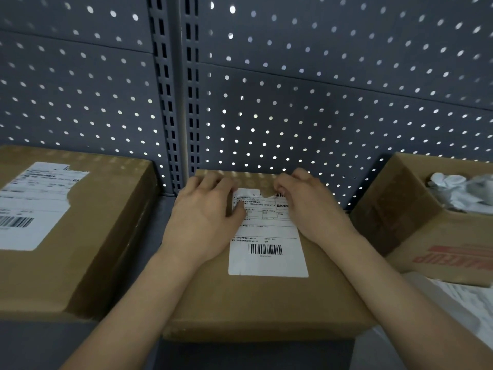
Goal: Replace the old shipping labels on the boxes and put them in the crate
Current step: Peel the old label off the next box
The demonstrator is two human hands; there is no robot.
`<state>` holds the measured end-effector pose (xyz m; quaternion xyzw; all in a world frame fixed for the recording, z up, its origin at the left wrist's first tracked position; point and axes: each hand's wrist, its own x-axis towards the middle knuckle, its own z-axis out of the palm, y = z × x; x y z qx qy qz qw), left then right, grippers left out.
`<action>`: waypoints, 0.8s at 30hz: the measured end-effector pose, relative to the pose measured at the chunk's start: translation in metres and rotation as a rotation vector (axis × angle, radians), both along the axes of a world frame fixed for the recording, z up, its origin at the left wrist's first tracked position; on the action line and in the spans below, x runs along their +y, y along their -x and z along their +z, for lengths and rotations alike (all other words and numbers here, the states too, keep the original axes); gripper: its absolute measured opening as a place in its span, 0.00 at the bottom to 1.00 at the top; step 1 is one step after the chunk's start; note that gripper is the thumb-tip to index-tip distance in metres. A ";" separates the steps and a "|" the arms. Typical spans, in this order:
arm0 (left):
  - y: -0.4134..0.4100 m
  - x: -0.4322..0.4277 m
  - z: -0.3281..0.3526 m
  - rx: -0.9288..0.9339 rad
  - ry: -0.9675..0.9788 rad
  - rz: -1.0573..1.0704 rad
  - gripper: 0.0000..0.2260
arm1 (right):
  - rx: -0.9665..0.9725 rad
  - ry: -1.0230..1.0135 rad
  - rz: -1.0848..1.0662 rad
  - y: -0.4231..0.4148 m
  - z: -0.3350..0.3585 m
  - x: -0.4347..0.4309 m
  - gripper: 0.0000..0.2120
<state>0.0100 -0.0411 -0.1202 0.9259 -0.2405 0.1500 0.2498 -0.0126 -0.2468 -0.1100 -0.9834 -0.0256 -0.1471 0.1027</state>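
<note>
Shelf [40, 343] bears left box [88, 249], middle box [266, 300], right box [416, 236].

Bare left hand [205, 217], bare right hand [310, 206], 2 forearms bare to the frame's edge, slim wrists

Left hand [205, 209] presses label [266, 259]; right hand [306, 206] pinches it.

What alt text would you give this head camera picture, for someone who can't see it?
A person's left hand presses on a white shipping label on a closed cardboard box while the right hand pinches its torn far edge. A second labelled box sits left, an open box right, grey pegboard behind.
</note>
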 end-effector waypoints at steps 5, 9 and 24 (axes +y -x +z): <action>0.000 0.000 0.001 0.002 -0.003 0.003 0.16 | 0.033 0.031 0.016 0.004 0.010 0.007 0.18; 0.001 0.000 0.001 -0.001 0.003 0.005 0.15 | -0.029 -0.041 -0.031 0.004 0.002 0.002 0.12; -0.001 0.000 0.000 0.014 0.020 0.001 0.16 | -0.026 -0.036 -0.034 -0.001 0.000 0.001 0.13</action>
